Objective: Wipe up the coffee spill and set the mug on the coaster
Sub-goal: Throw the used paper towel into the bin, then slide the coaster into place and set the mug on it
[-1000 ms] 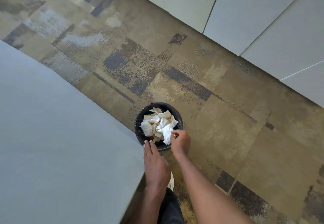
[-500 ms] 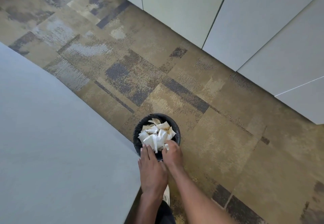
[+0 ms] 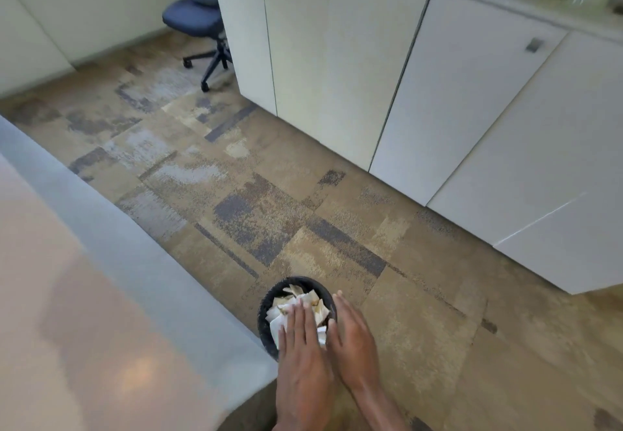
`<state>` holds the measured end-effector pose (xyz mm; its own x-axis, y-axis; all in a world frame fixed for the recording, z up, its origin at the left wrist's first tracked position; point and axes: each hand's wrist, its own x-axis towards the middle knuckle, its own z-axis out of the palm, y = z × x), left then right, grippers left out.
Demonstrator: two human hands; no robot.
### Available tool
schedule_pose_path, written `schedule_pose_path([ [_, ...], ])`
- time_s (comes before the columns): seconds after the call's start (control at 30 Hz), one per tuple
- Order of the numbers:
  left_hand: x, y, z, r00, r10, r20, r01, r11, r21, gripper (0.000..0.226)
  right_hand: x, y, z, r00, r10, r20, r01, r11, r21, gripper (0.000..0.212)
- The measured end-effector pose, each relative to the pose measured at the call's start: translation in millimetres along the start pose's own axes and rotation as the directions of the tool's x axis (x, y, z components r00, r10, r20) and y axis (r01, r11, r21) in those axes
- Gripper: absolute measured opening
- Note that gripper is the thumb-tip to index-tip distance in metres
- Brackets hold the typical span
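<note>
Since half a second back our left grip point(image 3: 301, 339) has slid forward from the near rim of the bin point(image 3: 265, 316) onto the used tissues point(image 3: 313, 301) heaped in it. Our right grip point(image 3: 352, 338) has uncurled, and the view has tipped up, so a chair point(image 3: 194, 17) and cabinets point(image 3: 438, 93) now show far beyond the bin. Both grips lie flat, fingers straight, clamped on nothing: left over the heap, right over the bin's right rim. Tissues look light, soft and crushable, likely damp and springy, so we judge a flat palm on the heap's middle works better than pinching. The desk point(image 3: 101, 329) sits just left of the bin. Mug and coaster are out of view. When we reach the mug we expect it rigid, maybe wet, best taken by the handle.
</note>
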<state>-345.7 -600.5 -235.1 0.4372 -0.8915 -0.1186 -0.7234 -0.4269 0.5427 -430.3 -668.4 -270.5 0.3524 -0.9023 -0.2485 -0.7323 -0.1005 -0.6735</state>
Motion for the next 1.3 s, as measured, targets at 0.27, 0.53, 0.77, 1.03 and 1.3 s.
schedule_pose_path([
  [0.27, -44, 68, -175, 0.809, 0.342, -0.479, -0.355, 0.932, 0.065, 0.060, -66, -165, -118, 0.866, -0.341, -0.366, 0.421, 0.892, 0.164, 0.050],
  [0.53, -113, 19, -320, 0.790, 0.161, -0.591, -0.208, 0.978, -0.011, 0.072, -122, -310, -108, 0.663, -0.608, -0.436, 0.716, 0.685, 0.134, 0.047],
  [0.77, -174, -108, -403, 0.718, -0.055, -0.694, 0.039, 0.998, -0.039, 0.082, -183, -422, -2, 0.538, -0.807, -0.243, 0.843, 0.519, 0.143, 0.050],
  [1.03, -233, -262, -467, 0.578, -0.334, -0.744, 0.331, 0.930, -0.161, 0.076, -235, -517, 142, 0.455, -0.890, 0.032, 0.877, 0.454, 0.158, 0.051],
  [1.3, -249, -367, -500, 0.507, -0.489, -0.710, 0.467, 0.848, -0.251, 0.070, -254, -586, 250, 0.410, -0.880, 0.240, 0.888, 0.445, 0.117, 0.053],
])
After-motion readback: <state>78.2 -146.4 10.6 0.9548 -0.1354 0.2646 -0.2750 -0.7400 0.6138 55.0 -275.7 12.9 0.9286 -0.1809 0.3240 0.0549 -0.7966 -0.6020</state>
